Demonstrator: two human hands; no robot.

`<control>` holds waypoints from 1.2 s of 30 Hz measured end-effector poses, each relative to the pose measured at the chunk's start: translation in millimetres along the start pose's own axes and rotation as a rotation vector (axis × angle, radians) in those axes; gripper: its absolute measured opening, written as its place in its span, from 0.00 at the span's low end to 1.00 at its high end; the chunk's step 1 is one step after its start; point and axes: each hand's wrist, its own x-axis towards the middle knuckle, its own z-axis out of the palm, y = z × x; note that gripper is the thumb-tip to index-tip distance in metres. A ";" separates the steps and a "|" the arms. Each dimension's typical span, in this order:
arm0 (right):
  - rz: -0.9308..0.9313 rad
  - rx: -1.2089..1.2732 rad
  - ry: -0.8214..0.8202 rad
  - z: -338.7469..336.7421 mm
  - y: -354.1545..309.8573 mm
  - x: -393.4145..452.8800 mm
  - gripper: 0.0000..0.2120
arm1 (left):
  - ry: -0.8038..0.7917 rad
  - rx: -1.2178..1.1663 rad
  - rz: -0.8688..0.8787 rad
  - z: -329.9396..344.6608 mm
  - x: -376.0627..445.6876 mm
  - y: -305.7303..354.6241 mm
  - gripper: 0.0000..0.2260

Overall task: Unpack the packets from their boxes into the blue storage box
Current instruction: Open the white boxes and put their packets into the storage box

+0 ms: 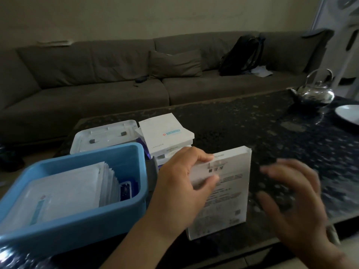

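My left hand [180, 183] grips the left edge of a white printed box [227, 193], thumb on its face and fingers over its top corner; the box stands upright over the dark table. My right hand [291, 199], blurred, hovers just right of the box with fingers spread, touching nothing. The blue storage box [77, 226] sits at the lower left and holds several white packets [64, 193] standing in a row. Behind it lies a stack of white boxes [167, 136].
A white lid [101, 136] lies behind the blue box. A steel kettle [316, 90] and a white plate [347, 113] stand at the table's far right. A grey sofa [116, 78] with a black backpack [242, 55] runs along the back.
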 end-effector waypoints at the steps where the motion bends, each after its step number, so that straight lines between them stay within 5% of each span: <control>1: 0.251 0.120 -0.075 -1.9 0.9 5.0 0.24 | 0.006 0.038 0.020 -0.1 -0.3 -1.7 0.15; 3: 0.724 0.461 -0.391 -2.3 3.1 13.7 0.39 | 0.048 0.085 0.063 2.1 -1.2 -4.3 0.18; 5: 0.876 0.584 -0.522 -0.4 10.7 19.0 0.40 | 0.107 0.026 0.056 8.5 -0.1 -4.6 0.22; 9: 1.007 0.389 -0.190 -0.9 43.9 39.3 0.20 | 0.226 -0.073 -0.129 34.1 20.6 -6.1 0.23; 14: 1.179 0.094 -0.068 6.7 95.2 64.0 0.11 | 0.188 0.560 -0.263 54.2 58.4 -45.5 0.26; 18: 1.197 -0.166 -0.172 25.8 106.5 69.3 0.11 | -0.046 0.916 -0.504 56.3 73.1 -82.7 0.37; 22: 1.075 -0.401 -0.275 34.3 113.4 67.9 0.10 | -0.018 0.885 -0.589 47.1 68.3 -101.2 0.32; 25: 1.049 -0.290 -0.200 30.5 114.2 74.0 0.11 | 0.095 0.796 -0.524 49.4 57.5 -101.1 0.26; 31: 0.988 0.277 -0.181 36.0 75.5 79.1 0.04 | 0.433 0.590 -0.128 71.1 41.6 -68.5 0.26; 36: 1.115 0.681 -0.205 37.9 61.1 77.6 0.16 | 0.495 0.197 0.081 109.8 38.0 -27.7 0.19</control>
